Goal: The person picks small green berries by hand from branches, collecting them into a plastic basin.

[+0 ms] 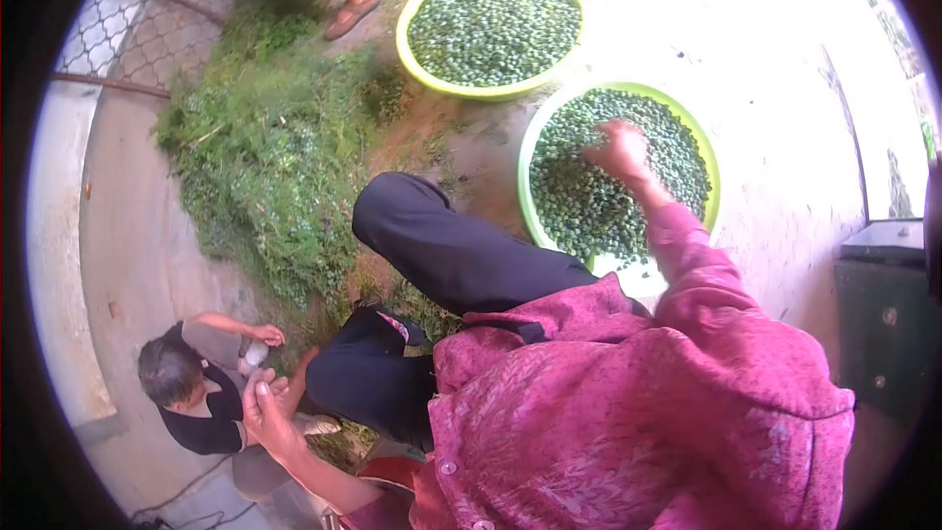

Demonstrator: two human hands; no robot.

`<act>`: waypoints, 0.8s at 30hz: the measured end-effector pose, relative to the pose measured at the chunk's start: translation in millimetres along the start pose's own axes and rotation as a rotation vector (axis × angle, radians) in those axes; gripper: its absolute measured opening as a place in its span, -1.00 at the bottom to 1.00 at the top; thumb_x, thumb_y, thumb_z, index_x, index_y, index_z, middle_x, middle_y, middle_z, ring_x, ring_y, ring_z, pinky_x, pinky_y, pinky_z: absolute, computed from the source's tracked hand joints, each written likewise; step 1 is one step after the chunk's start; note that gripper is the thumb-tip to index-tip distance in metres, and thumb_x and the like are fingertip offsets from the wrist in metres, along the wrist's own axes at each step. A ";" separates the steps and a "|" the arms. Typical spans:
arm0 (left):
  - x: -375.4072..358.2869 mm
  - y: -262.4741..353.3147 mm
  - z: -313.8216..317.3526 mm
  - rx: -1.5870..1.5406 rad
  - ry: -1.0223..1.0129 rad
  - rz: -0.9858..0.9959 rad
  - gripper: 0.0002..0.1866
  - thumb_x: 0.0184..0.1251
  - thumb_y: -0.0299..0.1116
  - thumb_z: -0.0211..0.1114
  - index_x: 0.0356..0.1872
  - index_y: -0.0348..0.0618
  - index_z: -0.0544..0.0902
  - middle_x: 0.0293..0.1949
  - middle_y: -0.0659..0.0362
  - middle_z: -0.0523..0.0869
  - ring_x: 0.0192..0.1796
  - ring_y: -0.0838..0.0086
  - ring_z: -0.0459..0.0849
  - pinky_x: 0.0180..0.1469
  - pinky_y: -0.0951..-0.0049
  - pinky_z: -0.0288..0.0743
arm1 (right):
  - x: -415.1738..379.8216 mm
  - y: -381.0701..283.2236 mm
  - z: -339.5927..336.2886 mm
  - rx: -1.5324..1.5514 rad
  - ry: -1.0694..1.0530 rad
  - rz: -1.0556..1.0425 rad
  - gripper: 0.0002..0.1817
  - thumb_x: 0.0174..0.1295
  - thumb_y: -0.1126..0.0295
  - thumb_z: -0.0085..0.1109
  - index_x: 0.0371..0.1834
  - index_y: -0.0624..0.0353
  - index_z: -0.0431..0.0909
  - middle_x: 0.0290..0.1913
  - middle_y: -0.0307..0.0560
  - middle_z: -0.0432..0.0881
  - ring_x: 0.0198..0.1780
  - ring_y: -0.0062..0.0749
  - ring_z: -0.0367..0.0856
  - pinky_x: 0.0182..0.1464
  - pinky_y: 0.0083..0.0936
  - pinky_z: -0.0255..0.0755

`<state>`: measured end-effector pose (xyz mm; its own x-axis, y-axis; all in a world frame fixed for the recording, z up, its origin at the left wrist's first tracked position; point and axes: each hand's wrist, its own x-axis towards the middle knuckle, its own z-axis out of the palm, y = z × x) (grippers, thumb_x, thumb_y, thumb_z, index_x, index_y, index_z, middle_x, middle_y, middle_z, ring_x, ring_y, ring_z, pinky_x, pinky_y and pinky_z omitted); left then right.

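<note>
My right hand [622,148] is over the nearer green-rimmed basin [712,191], its fingers curled down at the small round green fruits [589,198] that fill it. What lies between those fingers is too blurred to make out. At the lower left, my left hand [267,410] is raised with its fingers drawn together; anything in it is too small to name. It appears close to a co-worker's hands [263,339] in the view. A large heap of leafy green stems [265,157] with small fruits lies on the ground beyond my knees.
A second basin [404,49] of green fruits stands at the top. Another person's foot [353,13] is beside the heap. A co-worker [186,383] sits at the lower left. Wire mesh [147,34] is at the upper left, a dark cabinet [883,314] at the right.
</note>
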<state>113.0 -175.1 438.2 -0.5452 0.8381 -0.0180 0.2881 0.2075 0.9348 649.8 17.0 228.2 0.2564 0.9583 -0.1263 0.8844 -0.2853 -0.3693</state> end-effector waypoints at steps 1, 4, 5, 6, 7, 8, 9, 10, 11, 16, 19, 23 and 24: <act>-0.8 2.9 4.9 0.000 -0.013 -0.001 -0.68 0.31 -0.32 0.06 -0.02 -0.33 0.44 -0.17 0.13 0.59 -0.28 0.55 0.55 -0.21 0.57 0.40 | -6.8 -25.5 13.2 -0.126 -0.094 0.035 -0.43 -0.18 0.12 0.32 0.00 -0.02 0.50 0.19 0.09 0.30 0.26 -0.03 0.20 0.25 -0.03 0.08; -8.5 32.4 31.2 0.123 -0.036 0.041 -0.68 0.30 -0.30 0.09 -0.06 -0.35 0.47 -0.19 0.11 0.60 -0.28 0.54 0.56 -0.21 0.56 0.42 | -11.4 -39.6 56.0 -0.243 -0.265 -0.054 -0.33 -0.25 0.10 0.37 0.07 -0.14 0.44 0.31 0.02 0.09 0.33 0.02 -0.01 0.27 0.04 -0.04; -10.6 39.8 35.9 0.237 -0.036 0.077 -0.68 0.29 -0.29 0.10 -0.07 -0.35 0.48 -0.19 0.10 0.60 -0.29 0.54 0.56 -0.21 0.56 0.42 | -13.5 -36.2 56.5 -0.287 -0.216 -0.083 -0.32 -0.27 0.10 0.37 0.08 -0.16 0.43 0.32 0.02 0.06 0.35 0.01 -0.06 0.29 0.03 -0.11; -10.5 40.5 34.8 0.247 -0.031 0.079 -0.68 0.29 -0.29 0.10 -0.07 -0.35 0.48 -0.19 0.10 0.60 -0.29 0.54 0.56 -0.21 0.56 0.42 | -14.8 -32.4 56.4 -0.332 -0.167 -0.112 -0.30 -0.29 0.11 0.37 0.08 -0.17 0.43 0.33 0.01 0.03 0.36 -0.01 -0.11 0.31 0.02 -0.18; -9.7 38.8 33.2 0.253 -0.062 0.088 -0.67 0.29 -0.29 0.11 -0.08 -0.36 0.49 -0.20 0.09 0.60 -0.29 0.54 0.57 -0.21 0.56 0.43 | -13.0 -23.4 51.1 -0.265 -0.203 -0.130 -0.33 -0.29 0.14 0.35 0.06 -0.18 0.44 0.32 -0.02 0.05 0.37 -0.03 -0.13 0.32 0.02 -0.24; -9.2 36.4 32.4 0.256 -0.095 0.097 -0.67 0.28 -0.28 0.11 -0.08 -0.37 0.49 -0.20 0.09 0.60 -0.29 0.53 0.57 -0.21 0.56 0.43 | -11.2 -16.6 47.1 -0.246 -0.172 -0.134 -0.34 -0.29 0.15 0.35 0.05 -0.19 0.44 0.32 -0.03 0.05 0.37 -0.05 -0.12 0.32 0.03 -0.25; -9.1 33.9 32.1 0.259 -0.096 0.096 -0.67 0.28 -0.28 0.11 -0.08 -0.37 0.49 -0.20 0.09 0.60 -0.29 0.53 0.57 -0.21 0.56 0.43 | -11.3 -10.0 43.2 -0.227 -0.142 -0.136 -0.35 -0.29 0.16 0.35 0.04 -0.20 0.45 0.32 -0.03 0.04 0.37 -0.06 -0.12 0.32 0.04 -0.26; -8.5 31.8 33.0 0.236 -0.102 0.098 -0.66 0.28 -0.28 0.12 -0.08 -0.38 0.49 -0.20 0.08 0.60 -0.29 0.53 0.57 -0.21 0.56 0.43 | -12.6 -6.8 30.4 -0.216 -0.171 -0.109 -0.35 -0.29 0.16 0.35 0.04 -0.22 0.44 0.33 -0.04 0.04 0.37 -0.06 -0.13 0.32 0.09 -0.28; -6.7 32.1 35.2 0.210 -0.107 0.101 -0.66 0.28 -0.28 0.12 -0.08 -0.38 0.49 -0.21 0.08 0.61 -0.29 0.52 0.58 -0.21 0.55 0.44 | -8.4 1.8 30.1 -0.206 -0.161 -0.062 -0.36 -0.26 0.16 0.36 0.04 -0.22 0.44 0.33 -0.03 0.04 0.37 -0.05 -0.10 0.31 0.16 -0.28; -9.3 39.5 53.6 0.163 -0.144 0.097 -0.68 0.27 -0.32 0.12 -0.09 -0.39 0.49 -0.21 0.08 0.61 -0.29 0.51 0.58 -0.22 0.56 0.44 | -9.8 44.5 7.9 -0.065 -0.145 0.105 -0.37 -0.21 0.13 0.37 0.06 -0.17 0.43 0.34 0.02 0.03 0.35 0.03 -0.07 0.27 0.21 -0.17; -6.1 29.1 61.2 0.100 -0.156 0.098 -0.70 0.27 -0.36 0.11 -0.08 -0.39 0.49 -0.22 0.07 0.62 -0.29 0.50 0.59 -0.22 0.56 0.45 | -25.6 67.2 10.5 -0.049 -0.089 0.105 -0.36 -0.26 0.04 0.36 0.02 -0.19 0.46 0.34 0.04 0.05 0.34 0.13 -0.07 0.21 0.23 -0.08; -17.8 57.3 80.2 0.207 -0.144 0.001 -0.69 0.25 -0.40 0.14 -0.07 -0.44 0.48 -0.21 0.02 0.62 -0.27 0.43 0.62 -0.17 0.49 0.50 | -47.5 104.0 21.2 -0.045 -0.008 0.080 -0.38 -0.28 -0.01 0.34 -0.05 -0.09 0.50 0.28 0.20 0.13 0.25 0.19 0.10 0.19 -0.06 0.13; -16.3 54.7 79.1 0.166 -0.197 0.079 -0.67 0.23 -0.39 0.18 -0.06 -0.43 0.48 -0.21 0.02 0.62 -0.26 0.41 0.62 -0.16 0.48 0.50 | -53.7 110.1 18.9 -0.058 -0.029 0.051 -0.36 -0.27 -0.05 0.33 -0.04 -0.06 0.50 0.26 0.26 0.14 0.24 0.20 0.12 0.21 -0.07 0.11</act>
<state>200.0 -137.6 461.6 -0.3566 0.9337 -0.0314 0.4580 0.2041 0.8652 726.0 -66.2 176.9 0.2915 0.9413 -0.1705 0.8917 -0.3319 -0.3078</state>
